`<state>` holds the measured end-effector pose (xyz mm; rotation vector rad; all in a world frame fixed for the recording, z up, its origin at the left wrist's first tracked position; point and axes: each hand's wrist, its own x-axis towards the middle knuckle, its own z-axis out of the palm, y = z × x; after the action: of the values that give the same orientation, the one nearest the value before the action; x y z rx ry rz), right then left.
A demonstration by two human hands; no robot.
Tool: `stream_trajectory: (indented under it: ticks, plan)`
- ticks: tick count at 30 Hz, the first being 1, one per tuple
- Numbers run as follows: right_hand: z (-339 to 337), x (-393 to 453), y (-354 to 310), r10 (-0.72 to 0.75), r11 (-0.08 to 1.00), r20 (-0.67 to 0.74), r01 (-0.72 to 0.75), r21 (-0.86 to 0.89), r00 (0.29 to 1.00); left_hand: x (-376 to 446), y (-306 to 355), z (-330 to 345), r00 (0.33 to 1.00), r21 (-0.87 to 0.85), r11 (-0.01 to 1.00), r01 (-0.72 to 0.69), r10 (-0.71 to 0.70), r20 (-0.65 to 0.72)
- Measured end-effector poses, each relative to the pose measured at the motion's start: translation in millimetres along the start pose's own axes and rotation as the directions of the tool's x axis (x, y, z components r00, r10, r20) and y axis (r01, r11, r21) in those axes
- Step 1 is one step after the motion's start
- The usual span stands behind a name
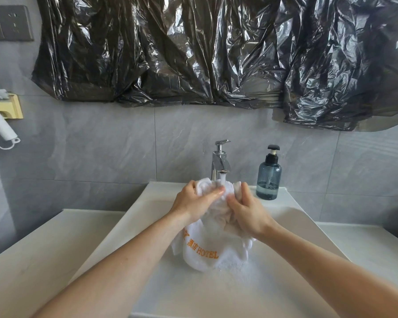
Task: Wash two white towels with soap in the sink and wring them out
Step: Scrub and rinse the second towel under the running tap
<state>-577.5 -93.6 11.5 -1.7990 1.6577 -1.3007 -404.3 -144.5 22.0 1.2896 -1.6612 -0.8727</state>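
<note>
We see black plastic sheeting (216,53) across the grey tile wall, then the white sink (147,260), wide and shallow, with wet foam on its floor at centre. Open basin room lies on both sides of the arms. A white towel (205,251) with orange "HOTEL" lettering hangs bunched over the basin, its top under the running chrome faucet (220,160). We can only make out 1 towel. Left hand (193,203) grips the towel's top left, fingers curled round it; right hand (247,213) pinches the right fold. Blue soap bottle (268,177), about 1/4 full, stands on the rim beside the faucet.
</note>
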Motion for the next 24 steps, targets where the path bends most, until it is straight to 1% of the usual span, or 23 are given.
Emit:
stream_trajectory:
  ticks: [3, 7, 9, 13, 18, 20, 24]
  plan:
    - [-2.6, 1.3, 1.5, 0.037, 0.995, 0.013, -0.038, 0.096, 0.999, 0.6, 0.5, 1.3, 1.0, -0.063, 0.998, -0.019, 0.018, -0.022]
    - [-0.5, 2.1, 0.8, 0.058, 0.984, 0.01, -0.059, 0.168, 0.998, 2.0, 5.0, 0.6, 0.996, -0.136, 0.989, -0.05, 0.038, -0.087]
    - [0.8, 2.6, -0.2, 0.049, 0.982, 0.023, -0.052, 0.18, 0.999, 4.1, 4.1, -1.6, 0.993, -0.142, 0.989, -0.048, 0.032, -0.11]
    - [-0.3, 1.5, -0.6, -0.004, 0.992, 0.028, 0.001, 0.13, 1.0, 7.0, 0.6, -3.1, 0.994, -0.1, 0.995, -0.019, 0.008, -0.108]
    - [0.7, -0.5, -1.5, -0.071, 0.997, -0.034, 0.072, 0.017, 0.997, 5.0, 0.8, 0.7, 0.995, -0.083, 0.996, -0.015, 0.006, -0.097]
    - [-0.1, -0.9, -4.1, -0.099, 0.995, -0.05, 0.099, -0.012, 0.994, 5.7, 1.5, 0.9, 0.996, -0.096, 0.995, 0.009, -0.017, -0.09]
    - [0.9, -1.8, -4.4, -0.148, 0.988, -0.058, 0.146, -0.046, 0.987, 5.9, 0.8, 6.1, 1.0, -0.128, 0.992, 0.018, -0.017, 0.01]
